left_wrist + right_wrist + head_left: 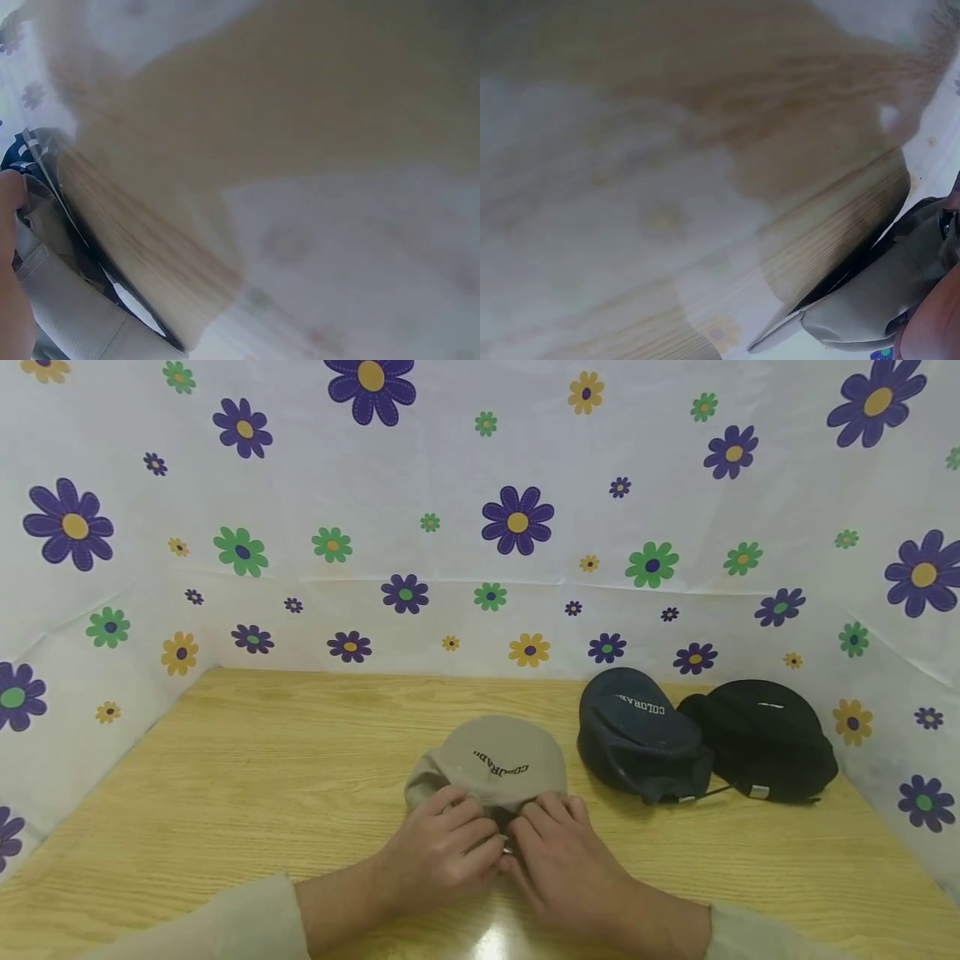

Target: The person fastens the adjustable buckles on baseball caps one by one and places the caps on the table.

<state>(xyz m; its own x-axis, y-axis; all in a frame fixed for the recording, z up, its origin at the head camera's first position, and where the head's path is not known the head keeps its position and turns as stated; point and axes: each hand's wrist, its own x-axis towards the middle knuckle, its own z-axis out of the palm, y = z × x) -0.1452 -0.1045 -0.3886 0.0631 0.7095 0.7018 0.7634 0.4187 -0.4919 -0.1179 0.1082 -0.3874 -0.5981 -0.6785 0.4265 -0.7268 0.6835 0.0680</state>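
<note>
A beige cap (517, 747) with dark "COLORADO" lettering sits on the wooden table in the head view. Both hands are at its near edge, around the dark opening. My left hand (438, 847) grips that edge with curled fingers, and my right hand (566, 860) pinches the cap from the other side. Between the fingertips a small shiny metal piece (507, 851) shows, looking like the strap buckle; the strap is mostly hidden. Part of the beige cap (67, 296) appears beside the fingers in the left wrist view, and the cap (877, 292) lies by the right hand too.
A navy cap (626, 727) with white lettering lies to the right, touching a black cap (772, 735). Each has a metal strap clasp facing the near side. A white flowered cloth (450, 468) hangs behind and beside the wooden table (262, 777).
</note>
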